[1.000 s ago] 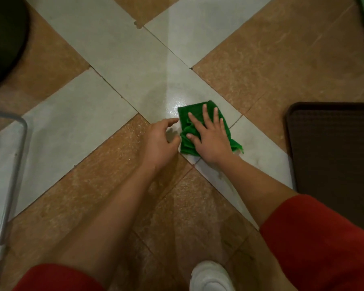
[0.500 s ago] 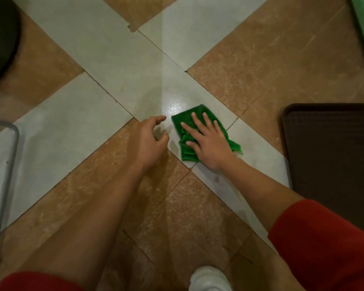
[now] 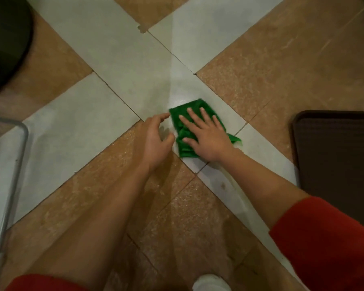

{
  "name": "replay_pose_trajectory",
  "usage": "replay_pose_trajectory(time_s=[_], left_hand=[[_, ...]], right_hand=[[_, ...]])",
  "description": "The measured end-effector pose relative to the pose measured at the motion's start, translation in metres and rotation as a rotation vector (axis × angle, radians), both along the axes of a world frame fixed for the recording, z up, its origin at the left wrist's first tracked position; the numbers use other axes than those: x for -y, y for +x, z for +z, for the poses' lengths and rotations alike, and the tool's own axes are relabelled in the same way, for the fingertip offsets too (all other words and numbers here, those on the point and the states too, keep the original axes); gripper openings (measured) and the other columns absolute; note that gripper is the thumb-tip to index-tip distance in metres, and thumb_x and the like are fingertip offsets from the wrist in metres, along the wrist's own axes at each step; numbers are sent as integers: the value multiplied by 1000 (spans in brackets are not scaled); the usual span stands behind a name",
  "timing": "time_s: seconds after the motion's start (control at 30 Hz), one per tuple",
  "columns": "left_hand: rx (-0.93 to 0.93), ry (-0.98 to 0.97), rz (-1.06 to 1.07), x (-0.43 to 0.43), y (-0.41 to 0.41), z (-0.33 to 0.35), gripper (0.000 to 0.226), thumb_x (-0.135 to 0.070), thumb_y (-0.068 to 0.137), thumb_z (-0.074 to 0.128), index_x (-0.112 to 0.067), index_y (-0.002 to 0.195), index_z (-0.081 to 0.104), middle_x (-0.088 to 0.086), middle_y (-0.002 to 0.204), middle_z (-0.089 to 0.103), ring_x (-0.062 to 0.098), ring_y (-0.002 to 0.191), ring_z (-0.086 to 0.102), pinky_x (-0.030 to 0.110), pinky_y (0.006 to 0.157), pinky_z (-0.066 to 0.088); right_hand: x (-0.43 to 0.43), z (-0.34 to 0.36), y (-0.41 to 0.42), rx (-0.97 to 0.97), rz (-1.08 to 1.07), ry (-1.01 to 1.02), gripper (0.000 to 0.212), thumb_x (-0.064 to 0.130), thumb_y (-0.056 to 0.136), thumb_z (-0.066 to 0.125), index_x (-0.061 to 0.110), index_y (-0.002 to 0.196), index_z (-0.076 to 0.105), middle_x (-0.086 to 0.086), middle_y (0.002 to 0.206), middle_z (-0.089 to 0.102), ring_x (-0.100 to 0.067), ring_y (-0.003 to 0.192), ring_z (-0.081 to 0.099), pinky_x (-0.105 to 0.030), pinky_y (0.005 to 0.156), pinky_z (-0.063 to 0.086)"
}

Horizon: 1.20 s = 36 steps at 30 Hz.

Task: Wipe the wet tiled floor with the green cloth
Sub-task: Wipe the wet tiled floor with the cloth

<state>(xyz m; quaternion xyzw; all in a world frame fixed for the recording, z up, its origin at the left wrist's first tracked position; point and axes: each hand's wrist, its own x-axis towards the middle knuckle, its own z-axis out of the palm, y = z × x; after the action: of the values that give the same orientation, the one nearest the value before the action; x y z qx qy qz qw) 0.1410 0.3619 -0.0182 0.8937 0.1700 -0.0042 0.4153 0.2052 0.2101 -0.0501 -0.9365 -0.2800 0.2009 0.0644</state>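
Green cloth [image 3: 182, 133]: folded and rumpled, lying flat on the tiled floor [image 3: 114, 66] directly under the right grip [image 3: 206, 137], on a pale grey tile close to the joint where the pale and brown tiles meet. Its far edge shows beyond the fingertips, and one corner sticks out past the little-finger side of the grip. Right grip: palm down, fingers straight and spread, pressing on the cloth with nothing curled round it. Left grip [image 3: 153, 141]: just beside the right grip on its thumb side, over the seam between brown and pale tile, fingers loosely bent and holding nothing. Its forefinger tip lies just beside the nearest corner of the cloth, and contact cannot be told. Wet sheen [image 3: 177, 99]: a glossy patch on the pale tile just beyond the fingertips of the right grip. Brown mat [image 3: 336, 156]: textured with a raised rim, on the floor well apart from the right grip on its little-finger side. Metal tube frame [image 3: 13, 164]: grey, bent at one corner, well apart from the left grip on its outer side. Dark round object [image 3: 6, 38]: far beyond the left grip on that same side, cut off by the edge of the view. Red sleeves [image 3: 328, 238]: on both arms, pushed up well behind the wrists. White shoe [image 3: 211, 283]: toe only, back between the two forearms.
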Motion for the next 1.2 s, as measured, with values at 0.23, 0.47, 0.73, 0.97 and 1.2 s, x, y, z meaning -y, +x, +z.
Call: replay_pose_trajectory(time_s=[0.23, 0.47, 0.73, 0.97, 1.2], left_hand=[[-8, 68, 6, -24, -2, -6, 54, -30, 78, 52, -22, 132, 49, 0, 129, 55, 22, 120, 46, 35, 95, 39], [-34, 79, 17, -19, 3, -7, 55, -30, 77, 55, -22, 131, 50, 2, 128, 56, 23, 117, 50, 35, 94, 44], [-43, 91, -36, -30, -1, -6, 58, -34, 75, 52, -25, 132, 48, 1, 128, 54, 21, 120, 45, 30, 89, 38], [-55, 170, -100, -35, -6, -2, 52, -20, 83, 59, -24, 133, 47, 2, 125, 54, 21, 117, 42, 26, 86, 33], [-34, 168, -120, -31, -3, 9, 49, -21, 85, 57, -23, 132, 47, 3, 127, 53, 21, 116, 41, 25, 83, 30]], right_hand=[[-11, 1, 37, -61, -391, 1, 67, 56, 95, 36, 37, 150, 2, -9, 156, -23, -39, 141, -22, -49, 114, -10], [-39, 4, 35, -36, -151, 27, 65, 50, 97, 37, 33, 151, 4, -6, 159, -11, -34, 144, -16, -44, 117, -5], [-6, -3, 16, 35, -218, 69, 58, 46, 98, 35, 36, 150, 10, -1, 160, -7, -27, 146, -12, -41, 117, -3], [-41, 1, 17, -41, -333, 93, 60, 39, 99, 37, 29, 151, 8, -7, 159, -8, -34, 144, -16, -42, 116, -6], [-16, 2, -28, -19, 13, 142, 56, 35, 100, 38, 32, 150, 14, -1, 160, -2, -28, 145, -12, -37, 115, -9]])
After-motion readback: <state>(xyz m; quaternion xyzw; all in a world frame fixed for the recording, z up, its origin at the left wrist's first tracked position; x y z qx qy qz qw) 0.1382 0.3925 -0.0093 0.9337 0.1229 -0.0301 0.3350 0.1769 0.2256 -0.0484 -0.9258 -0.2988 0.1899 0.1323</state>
